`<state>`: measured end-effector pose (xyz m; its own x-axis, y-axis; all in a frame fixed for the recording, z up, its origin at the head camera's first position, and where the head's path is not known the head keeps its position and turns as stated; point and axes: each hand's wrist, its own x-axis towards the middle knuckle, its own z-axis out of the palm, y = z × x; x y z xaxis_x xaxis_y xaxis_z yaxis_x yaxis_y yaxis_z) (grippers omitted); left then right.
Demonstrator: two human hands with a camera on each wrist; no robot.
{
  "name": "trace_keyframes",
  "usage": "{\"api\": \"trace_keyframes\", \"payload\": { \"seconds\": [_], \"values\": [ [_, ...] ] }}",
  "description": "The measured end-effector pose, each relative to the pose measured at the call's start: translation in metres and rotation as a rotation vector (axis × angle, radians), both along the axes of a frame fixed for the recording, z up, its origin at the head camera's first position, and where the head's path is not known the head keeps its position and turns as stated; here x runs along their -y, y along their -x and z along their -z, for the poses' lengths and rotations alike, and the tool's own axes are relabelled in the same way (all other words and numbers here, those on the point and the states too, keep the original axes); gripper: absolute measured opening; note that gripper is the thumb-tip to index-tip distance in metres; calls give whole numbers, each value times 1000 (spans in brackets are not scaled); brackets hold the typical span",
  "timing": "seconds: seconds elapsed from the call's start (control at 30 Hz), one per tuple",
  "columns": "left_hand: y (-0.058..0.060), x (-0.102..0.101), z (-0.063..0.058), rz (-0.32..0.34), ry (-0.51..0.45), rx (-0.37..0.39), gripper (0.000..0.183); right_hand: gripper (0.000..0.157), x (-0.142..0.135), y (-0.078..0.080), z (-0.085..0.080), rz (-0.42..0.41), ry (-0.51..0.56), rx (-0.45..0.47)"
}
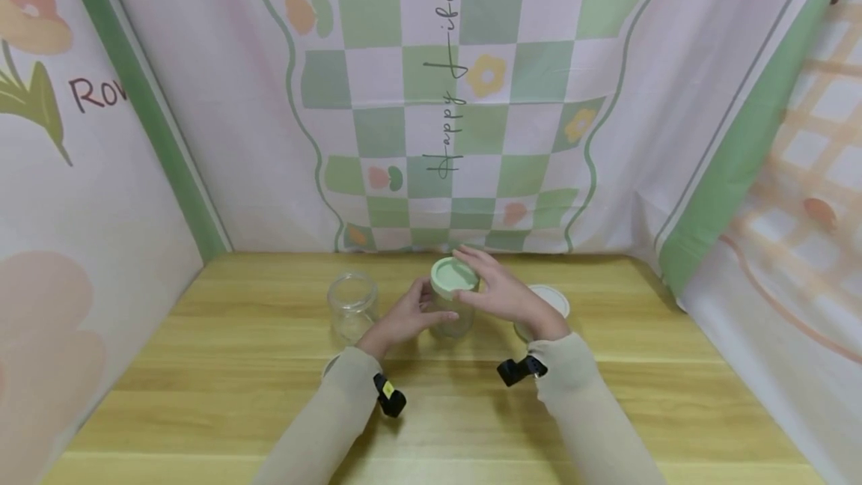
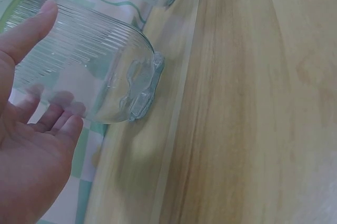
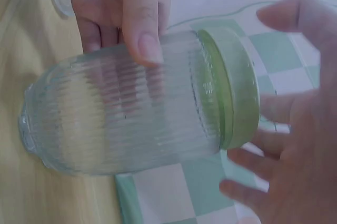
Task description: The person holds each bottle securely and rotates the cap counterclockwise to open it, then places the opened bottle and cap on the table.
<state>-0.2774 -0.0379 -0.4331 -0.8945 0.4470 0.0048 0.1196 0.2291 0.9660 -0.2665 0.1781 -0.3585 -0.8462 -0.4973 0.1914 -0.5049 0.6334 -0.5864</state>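
- Here's the left hand (image 1: 404,319), gripping a ribbed glass jar (image 3: 131,124), thumb across the near side and fingers curled round the far side.
- And the jar itself: upright near the middle of the wooden table (image 1: 222,395), between the two hands; whether its base touches the wood, I can't tell.
- On top sits a pale green lid (image 1: 453,275), covering the mouth.
- Now the right hand (image 1: 503,294), up at that lid: fingers open and spread around the rim, thumb apart from it in the right wrist view; whether any fingertip touches, I can't say.
- Over to the left, another clear glass jar (image 1: 353,313), just beyond the left hand.
- Over to the right, a white-topped container (image 1: 554,298), partly hidden behind the right wrist.
- A pale rim (image 1: 328,367) peeks out beside the left sleeve (image 1: 337,403).
- Behind it all, a green-and-white checked cloth (image 1: 431,126) reading "Happy Life".
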Motion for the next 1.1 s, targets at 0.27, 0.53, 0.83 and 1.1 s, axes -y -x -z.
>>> {"api": "trace_keyframes", "payload": {
  "seconds": [0.27,0.53,0.83,1.1],
  "values": [
    [2,0,3,2,-21,7,91,84,13,-6,4,123,-74,-97],
    [0,0,3,0,-43,32,86,101,26,-12,6,276,-143,-192],
    [1,-1,3,-12,-3,20,88,89,33,-12,10,348,-119,-222],
    [0,-1,2,-12,-3,20,89,89,31,-12,8,312,-137,-216]
  ]
}}
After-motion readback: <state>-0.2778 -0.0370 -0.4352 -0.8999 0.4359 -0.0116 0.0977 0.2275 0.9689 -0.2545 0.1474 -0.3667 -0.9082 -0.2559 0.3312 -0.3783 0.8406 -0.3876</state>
